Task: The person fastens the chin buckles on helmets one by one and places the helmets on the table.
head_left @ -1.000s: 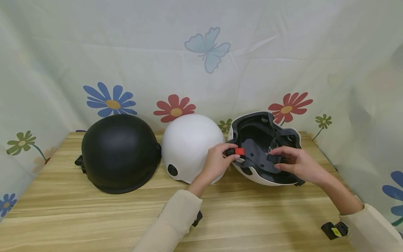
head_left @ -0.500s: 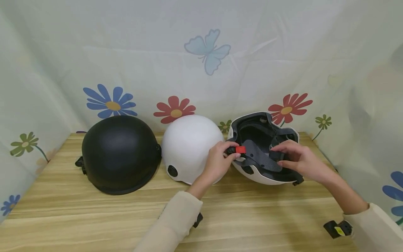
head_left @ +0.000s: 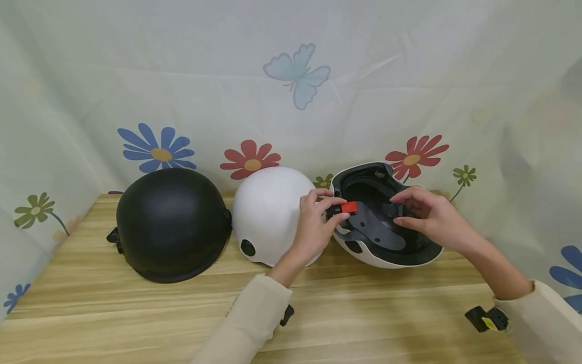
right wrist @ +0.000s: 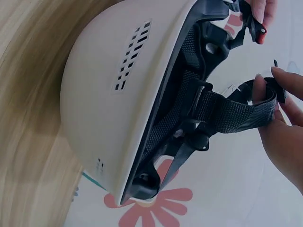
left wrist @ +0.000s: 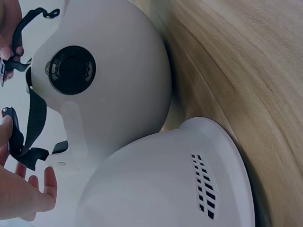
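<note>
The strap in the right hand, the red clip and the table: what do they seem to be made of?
Strap: probably matte synthetic webbing; ribbed weave shows. Red clip: likely plastic; smooth, evenly coloured. Table: wood or wood-look laminate, satin-looking; grain shows, but cannot settle which.

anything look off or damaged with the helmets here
No damage shows. Only the upturned white helmet stands out: its opening faces up, while the black helmet and middle white helmet sit dome up. Its strap is unfastened, ends in left grip and right grip.
</note>
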The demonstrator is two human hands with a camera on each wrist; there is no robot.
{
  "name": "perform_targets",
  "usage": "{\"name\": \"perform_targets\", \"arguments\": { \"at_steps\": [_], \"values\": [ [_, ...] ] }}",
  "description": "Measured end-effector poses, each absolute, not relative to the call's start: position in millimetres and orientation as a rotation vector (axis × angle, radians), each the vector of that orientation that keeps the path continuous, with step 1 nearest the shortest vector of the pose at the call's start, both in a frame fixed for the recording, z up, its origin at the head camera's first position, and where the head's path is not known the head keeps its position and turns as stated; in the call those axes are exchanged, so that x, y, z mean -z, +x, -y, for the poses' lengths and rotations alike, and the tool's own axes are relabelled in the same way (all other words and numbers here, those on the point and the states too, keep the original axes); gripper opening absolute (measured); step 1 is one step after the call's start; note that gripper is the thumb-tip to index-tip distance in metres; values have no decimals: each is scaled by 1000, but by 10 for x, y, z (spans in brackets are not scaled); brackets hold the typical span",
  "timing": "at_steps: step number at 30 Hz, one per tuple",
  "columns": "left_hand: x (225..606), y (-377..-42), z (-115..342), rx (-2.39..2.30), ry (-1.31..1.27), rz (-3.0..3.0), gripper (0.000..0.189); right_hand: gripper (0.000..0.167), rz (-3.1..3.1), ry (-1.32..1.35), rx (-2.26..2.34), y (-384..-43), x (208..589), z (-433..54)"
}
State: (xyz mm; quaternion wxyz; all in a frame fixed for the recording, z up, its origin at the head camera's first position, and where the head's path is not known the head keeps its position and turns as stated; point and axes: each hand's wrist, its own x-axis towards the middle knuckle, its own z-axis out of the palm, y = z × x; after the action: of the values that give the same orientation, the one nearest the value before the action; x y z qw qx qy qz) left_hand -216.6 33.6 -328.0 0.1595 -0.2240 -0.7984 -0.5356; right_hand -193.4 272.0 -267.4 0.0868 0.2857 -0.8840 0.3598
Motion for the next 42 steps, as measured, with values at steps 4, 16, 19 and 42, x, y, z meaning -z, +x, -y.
{"name": "perform_targets", "arguments": {
  "at_steps": [4, 16, 19, 42],
  "values": [
    [3255, -2153, -337, 1478, -653, 2319, 28, 34, 2650, 836, -1083, -1941, 2682, -2642],
    [3229, -2091, -379, 1483, -744, 2352, 25, 31, 2572, 893, -983, -1997, 2828, -2537],
    [3236, -2093, -390, 1470, -745, 2357, 26, 32, 2573, 898, -977, -2001, 2844, -2542],
    [3277, -2127, -411, 1627, -741, 2317, 27, 35, 2615, 886, -982, -1992, 2867, -2493]
  ]
}}
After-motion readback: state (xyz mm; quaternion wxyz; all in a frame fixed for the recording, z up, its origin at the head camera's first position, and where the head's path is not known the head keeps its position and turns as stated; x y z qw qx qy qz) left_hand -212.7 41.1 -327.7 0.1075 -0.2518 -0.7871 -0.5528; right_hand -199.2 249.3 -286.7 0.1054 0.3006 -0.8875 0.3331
